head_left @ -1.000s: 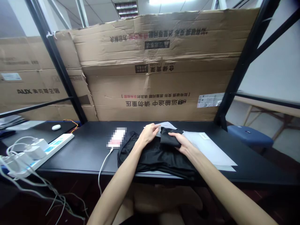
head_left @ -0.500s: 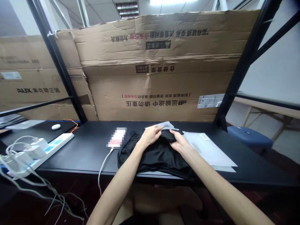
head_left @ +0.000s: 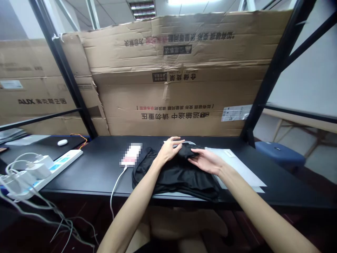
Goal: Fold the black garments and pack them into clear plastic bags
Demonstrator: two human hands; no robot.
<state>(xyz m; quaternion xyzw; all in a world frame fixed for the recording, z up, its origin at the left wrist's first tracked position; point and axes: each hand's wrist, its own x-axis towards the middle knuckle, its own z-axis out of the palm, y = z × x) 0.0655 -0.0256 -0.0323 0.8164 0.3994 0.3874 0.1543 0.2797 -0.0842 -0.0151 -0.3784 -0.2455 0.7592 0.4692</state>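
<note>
A black garment point(head_left: 181, 179) of thin, slightly shiny fabric lies folded and rumpled at the front edge of the desk. My left hand point(head_left: 170, 150) rests at its far side, fingers loosely apart, the fingertips by the left end of a bunched fold. My right hand point(head_left: 206, 161) grips that fold from the right, thumb above and fingers below. Behind the fold the rim of a white sheet point(head_left: 190, 142) shows; the rest of it is hidden. To the right, partly behind my right hand, lie translucent white bags point(head_left: 240, 170) with a small label.
Left of the garment lies a blurred-out phone point(head_left: 131, 154) with a white cable. A power strip point(head_left: 65, 160) with several chargers stands farther left. Cardboard point(head_left: 168, 88) walls off the back between black frame posts. A blue stool point(head_left: 280, 153) is beyond the right side.
My right hand has shifted right and turned, its thumb now on top of the fold. My left fingers have lifted off the white sheet, and less of that sheet shows.
</note>
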